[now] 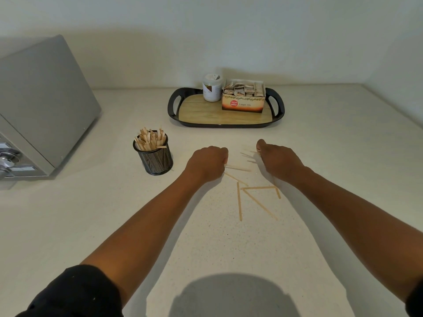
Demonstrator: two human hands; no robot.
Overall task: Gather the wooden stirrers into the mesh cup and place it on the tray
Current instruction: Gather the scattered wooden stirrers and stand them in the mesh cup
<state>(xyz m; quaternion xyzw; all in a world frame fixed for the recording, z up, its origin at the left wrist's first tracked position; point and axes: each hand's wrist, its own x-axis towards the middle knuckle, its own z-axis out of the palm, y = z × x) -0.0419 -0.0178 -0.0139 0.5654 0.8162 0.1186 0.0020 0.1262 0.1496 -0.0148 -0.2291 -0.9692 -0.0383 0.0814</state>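
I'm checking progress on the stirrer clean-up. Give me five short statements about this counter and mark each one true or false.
1. The black mesh cup stands on the tray. False: it stands on the counter, left of the black-rimmed wooden tray.
2. The mesh cup already holds many wooden stirrers. True.
3. Loose wooden stirrers lie on the speckled white counter between the forearms. True.
4. The tray is bare. False: a white lidded jar and an open cardboard tea box stand on it.
5. The left hand grips the mesh cup. False: it is down at the loose stirrers, right of the cup, as is the right hand.
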